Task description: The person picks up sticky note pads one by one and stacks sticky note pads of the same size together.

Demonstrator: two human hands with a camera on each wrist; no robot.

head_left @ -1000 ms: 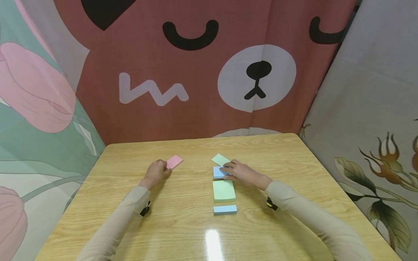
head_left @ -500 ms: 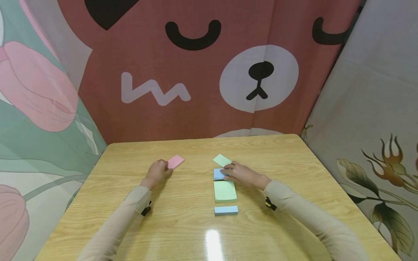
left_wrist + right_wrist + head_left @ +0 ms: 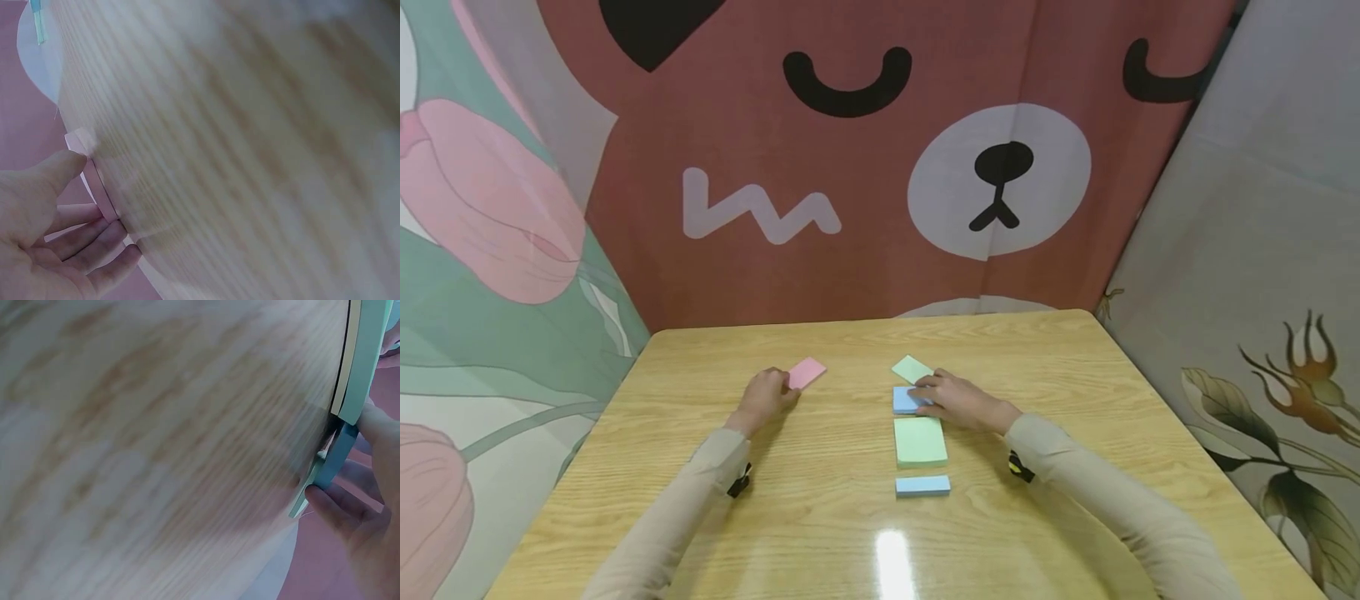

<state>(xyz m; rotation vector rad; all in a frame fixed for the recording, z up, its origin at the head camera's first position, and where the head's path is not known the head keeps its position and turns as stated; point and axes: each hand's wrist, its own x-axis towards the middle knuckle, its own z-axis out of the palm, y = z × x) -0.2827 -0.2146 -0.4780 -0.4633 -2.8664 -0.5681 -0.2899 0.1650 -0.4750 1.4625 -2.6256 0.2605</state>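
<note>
A pink sticky-note pad lies toward the back left of the table, and my left hand pinches its near end between thumb and fingers. In the left wrist view, the pad's edge shows between thumb and fingertips. To the right, my right hand holds a blue sticky-note pad by its edges; the fingers cover its right part. Just behind it a small green pad lies at an angle, its near corner partly hidden by the hand. A larger square green pad lies just in front of the blue one.
A narrow light-blue pad lies nearest me, a small gap in front of the square green pad. The wooden table ends at a printed bear curtain at the back. Floral cloths hang at both sides.
The head view has shifted slightly, so everything appears a little further right. Both hands keep their holds, and the pads stay in almost the same places.
</note>
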